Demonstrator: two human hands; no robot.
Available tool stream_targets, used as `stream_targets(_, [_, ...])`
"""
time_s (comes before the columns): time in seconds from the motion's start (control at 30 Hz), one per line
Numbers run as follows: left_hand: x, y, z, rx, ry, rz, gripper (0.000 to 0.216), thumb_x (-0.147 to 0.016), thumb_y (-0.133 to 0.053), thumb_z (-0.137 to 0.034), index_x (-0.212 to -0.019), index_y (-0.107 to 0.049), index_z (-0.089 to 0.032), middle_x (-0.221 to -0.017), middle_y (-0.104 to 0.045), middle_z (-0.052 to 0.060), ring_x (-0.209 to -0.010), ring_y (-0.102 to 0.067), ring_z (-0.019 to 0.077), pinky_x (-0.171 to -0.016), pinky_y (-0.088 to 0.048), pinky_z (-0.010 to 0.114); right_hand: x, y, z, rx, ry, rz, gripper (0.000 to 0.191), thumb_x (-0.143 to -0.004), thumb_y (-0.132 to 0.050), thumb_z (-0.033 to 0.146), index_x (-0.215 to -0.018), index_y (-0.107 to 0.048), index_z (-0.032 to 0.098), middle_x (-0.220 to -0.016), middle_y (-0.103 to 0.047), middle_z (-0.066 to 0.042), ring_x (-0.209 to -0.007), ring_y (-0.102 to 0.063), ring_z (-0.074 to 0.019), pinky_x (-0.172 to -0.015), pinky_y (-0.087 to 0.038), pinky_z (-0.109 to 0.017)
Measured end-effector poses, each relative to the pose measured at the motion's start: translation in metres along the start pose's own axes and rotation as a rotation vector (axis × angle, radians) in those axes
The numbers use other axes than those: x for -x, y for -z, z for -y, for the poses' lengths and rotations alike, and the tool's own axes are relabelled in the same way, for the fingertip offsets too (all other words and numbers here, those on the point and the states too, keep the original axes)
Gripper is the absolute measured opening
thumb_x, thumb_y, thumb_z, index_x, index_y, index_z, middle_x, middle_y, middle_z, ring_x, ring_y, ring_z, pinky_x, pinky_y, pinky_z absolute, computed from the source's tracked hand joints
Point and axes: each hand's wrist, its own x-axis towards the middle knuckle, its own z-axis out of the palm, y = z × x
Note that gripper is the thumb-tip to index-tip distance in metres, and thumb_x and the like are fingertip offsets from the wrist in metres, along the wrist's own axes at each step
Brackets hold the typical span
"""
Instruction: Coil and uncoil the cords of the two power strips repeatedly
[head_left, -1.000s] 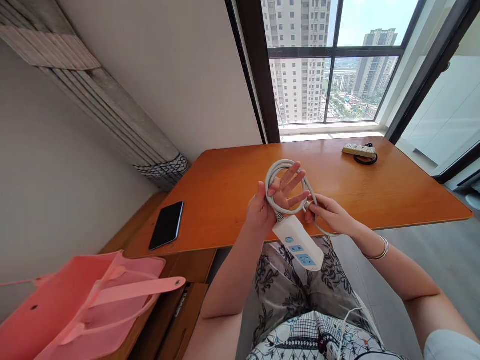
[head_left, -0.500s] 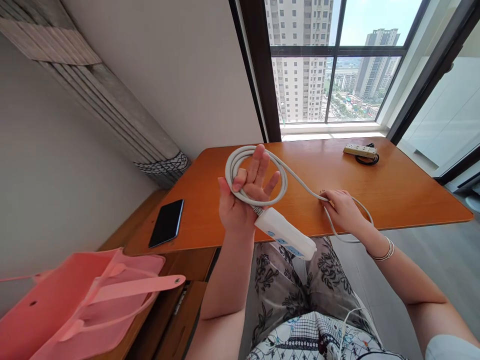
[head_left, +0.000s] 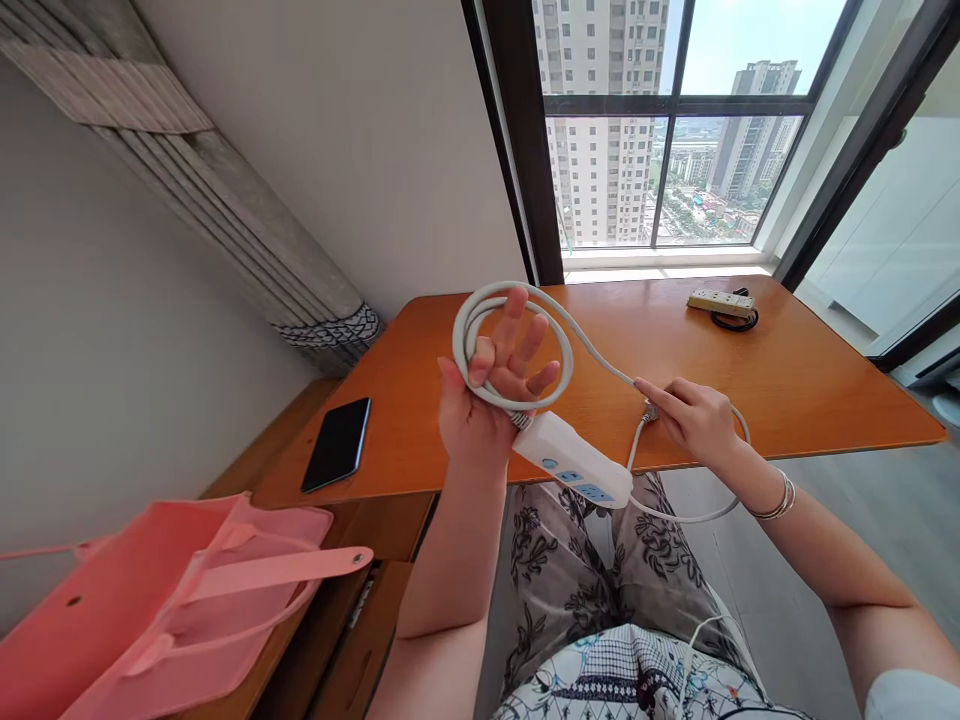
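Observation:
My left hand (head_left: 491,395) is raised palm-up over the table's front edge. Loops of a light grey power cord (head_left: 463,330) are wound about its curled, parted fingers. From the cord's end by my palm hangs a white power strip (head_left: 576,463) with blue-marked sockets, tilted down to the right, above my lap. My right hand (head_left: 694,418) grips the free part of the cord, with its index finger stretched along it. The cord's plug (head_left: 649,410) shows just under those fingers. Some cord sags in a loop below my right wrist.
The brown table (head_left: 420,400) reaches to the window. A black phone (head_left: 336,445) lies at its left, and a cream power strip (head_left: 721,302) with a black cord at the far right. A pink bag (head_left: 247,600) stands open at the lower left.
The cord's newest loop sits higher and looser around my left hand. My right hand has shifted slightly, the plug now shows beneath it, and the slack loop hangs lower. The white power strip has rolled slightly.

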Motion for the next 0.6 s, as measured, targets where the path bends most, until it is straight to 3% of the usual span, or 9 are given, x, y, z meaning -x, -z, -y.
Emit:
stream_targets(0.2, [0.003, -0.005, 0.012, -0.080, 0.100, 0.048, 0.057, -0.082, -0.061, -0.067, -0.058, -0.043, -0.019, -0.138, -0.062, 0.004, -0.145, -0.040, 0.0336, -0.111, -0.045, 0.055, -0.022, 0.018, 0.012, -0.004, 0.252, 0.194, 0.030, -0.102, -0.048, 0.031, -0.119, -0.071, 0.022, -0.071, -0.059, 0.000, -0.060, -0.049, -0.0108, -0.056, -0.030, -0.028])
stream_targets(0.33, [0.005, -0.003, 0.022, -0.096, 0.129, 0.174, 0.056, -0.072, -0.074, -0.065, -0.058, -0.046, -0.019, -0.137, -0.063, 0.005, -0.146, -0.038, 0.0355, -0.114, -0.041, 0.055, -0.035, 0.033, 0.016, -0.095, 0.298, 0.261, 0.031, -0.102, -0.045, 0.024, -0.117, -0.071, 0.022, -0.074, -0.060, -0.001, -0.061, -0.049, -0.0111, -0.057, -0.029, -0.029])
stream_targets(0.47, [0.009, -0.002, 0.026, -0.150, 0.185, 0.354, 0.046, -0.072, -0.077, -0.058, -0.063, -0.054, -0.019, -0.140, -0.060, 0.010, -0.149, -0.032, 0.0355, -0.118, -0.037, 0.052, -0.048, 0.042, 0.023, -0.139, 0.319, 0.230, 0.030, -0.103, -0.043, 0.026, -0.105, -0.073, 0.021, -0.075, -0.061, -0.002, -0.065, -0.052, -0.0117, -0.059, -0.032, -0.028])
stream_targets(0.6, [0.009, -0.006, 0.025, -0.223, 0.199, 0.406, 0.044, -0.073, -0.076, -0.059, -0.065, -0.059, -0.018, -0.146, -0.054, 0.010, -0.151, -0.026, 0.0350, -0.119, -0.035, 0.049, -0.057, 0.048, 0.031, -0.144, 0.308, 0.170, 0.030, -0.104, -0.042, 0.026, -0.101, -0.072, 0.020, -0.075, -0.062, -0.001, -0.065, -0.052, -0.0112, -0.058, -0.032, -0.027])
